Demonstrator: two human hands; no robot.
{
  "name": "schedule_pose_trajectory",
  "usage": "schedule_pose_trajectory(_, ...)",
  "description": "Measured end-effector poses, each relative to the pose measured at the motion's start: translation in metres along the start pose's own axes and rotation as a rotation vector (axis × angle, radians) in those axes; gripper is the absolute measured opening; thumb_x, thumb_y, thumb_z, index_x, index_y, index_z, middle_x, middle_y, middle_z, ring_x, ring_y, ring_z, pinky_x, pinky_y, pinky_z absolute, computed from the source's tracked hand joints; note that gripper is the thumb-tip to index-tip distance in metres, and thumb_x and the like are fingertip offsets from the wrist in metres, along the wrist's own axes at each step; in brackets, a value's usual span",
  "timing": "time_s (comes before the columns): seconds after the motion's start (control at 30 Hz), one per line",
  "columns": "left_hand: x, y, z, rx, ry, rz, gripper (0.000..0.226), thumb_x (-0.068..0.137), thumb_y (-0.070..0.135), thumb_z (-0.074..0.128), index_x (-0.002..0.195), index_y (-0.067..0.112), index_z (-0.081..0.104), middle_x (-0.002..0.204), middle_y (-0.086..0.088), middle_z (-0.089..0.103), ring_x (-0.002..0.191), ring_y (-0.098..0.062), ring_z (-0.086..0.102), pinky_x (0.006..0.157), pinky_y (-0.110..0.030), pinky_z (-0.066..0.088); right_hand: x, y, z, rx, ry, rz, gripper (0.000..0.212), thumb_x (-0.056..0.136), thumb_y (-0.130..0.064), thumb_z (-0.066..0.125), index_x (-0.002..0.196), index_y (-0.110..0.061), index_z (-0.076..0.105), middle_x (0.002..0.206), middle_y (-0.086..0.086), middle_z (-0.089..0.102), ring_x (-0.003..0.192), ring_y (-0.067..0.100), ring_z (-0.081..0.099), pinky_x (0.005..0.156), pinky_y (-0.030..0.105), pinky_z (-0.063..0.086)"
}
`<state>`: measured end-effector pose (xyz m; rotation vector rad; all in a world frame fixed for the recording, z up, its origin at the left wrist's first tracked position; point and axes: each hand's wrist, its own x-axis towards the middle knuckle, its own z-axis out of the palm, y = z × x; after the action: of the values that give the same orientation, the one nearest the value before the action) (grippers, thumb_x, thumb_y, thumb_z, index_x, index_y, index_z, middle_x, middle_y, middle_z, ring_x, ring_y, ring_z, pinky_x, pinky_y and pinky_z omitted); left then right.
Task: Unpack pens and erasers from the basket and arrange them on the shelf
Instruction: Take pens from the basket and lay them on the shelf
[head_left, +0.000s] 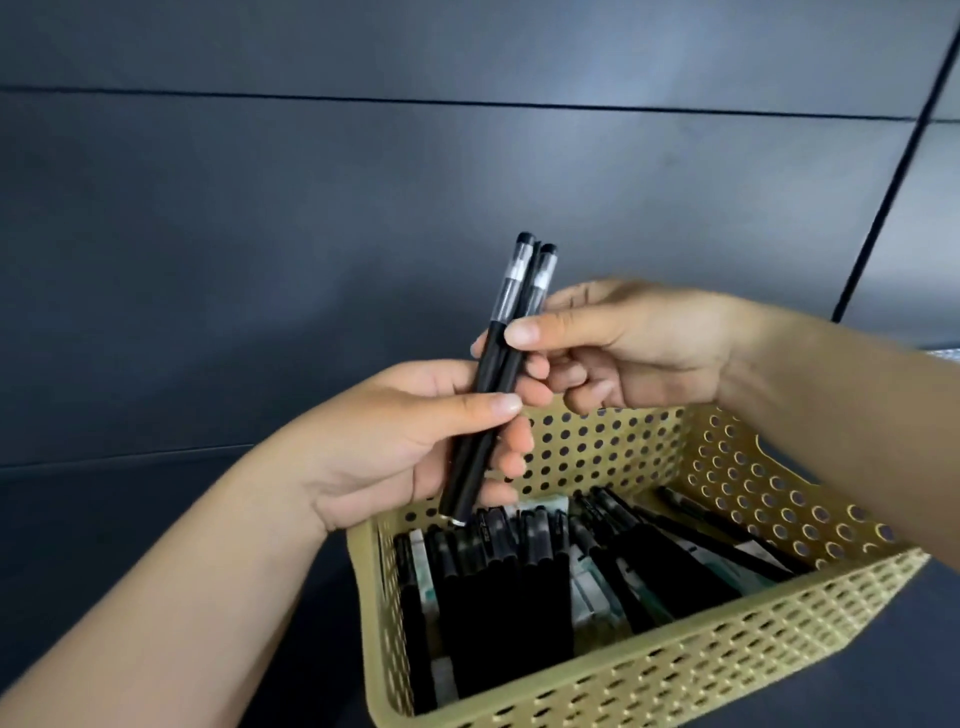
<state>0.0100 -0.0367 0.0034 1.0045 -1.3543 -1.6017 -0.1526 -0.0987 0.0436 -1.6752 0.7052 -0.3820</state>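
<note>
The left forearm reaches in from the lower left, nearest the camera. Behind everything, a dark grey panelled wall (363, 182) fills the background. A tan perforated plastic basket (675, 670) sits on a dark surface, holding many black pens (498, 597) and white-wrapped erasers (589, 592). The right hand (639, 348) has its grip pinched on a small bundle of black pens with clear caps (498, 374), thumb against the barrels. The left hand (395, 441) is clamped round the same bundle lower down, above the basket's left corner.
</note>
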Motion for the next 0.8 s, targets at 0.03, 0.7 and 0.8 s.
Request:
schedule_pose_trajectory(0.03,0.0,0.001,0.0,-0.008,0.015,0.002,0.009,0.076,0.011,0.064,0.083,0.008,0.069,0.06,-0.005,0.06,0.051,-0.014,0.057,0.047,-0.024,0.05,-0.002,0.002,-0.006,-0.049,-0.02,0.032,0.029,0.06,-0.028,0.064,0.079,-0.007,0.058,0.058,-0.002,0.052,0.045,0.002,0.04,0.038,0.01,0.029)
schedule_pose_trajectory(0.7,0.011,-0.004,-0.003,0.076,0.105,-0.028,0.027,0.056,0.036,0.062,0.067,0.012,0.069,0.043,0.004,0.026,0.034,-0.007,0.023,0.034,-0.018,0.02,0.009,0.086,-0.017,-0.801,0.094,0.918,0.055,0.081,-0.039,0.065,0.12,-0.007,0.046,0.1,0.006,0.045,0.053,0.01,0.044,0.043,0.016,0.035)
schedule_pose_trajectory(0.8,0.01,-0.003,-0.003,0.072,0.107,-0.033,0.027,0.056,0.036,0.063,0.066,0.012,0.069,0.043,0.004,0.026,0.034,-0.007,0.023,0.035,-0.016,0.02,0.008,0.086,-0.019,-0.748,0.117,0.899,0.053,0.082,-0.036,0.065,0.123,-0.011,0.043,0.124,0.009,0.045,0.091,0.017,0.058,0.05,0.018,0.038)
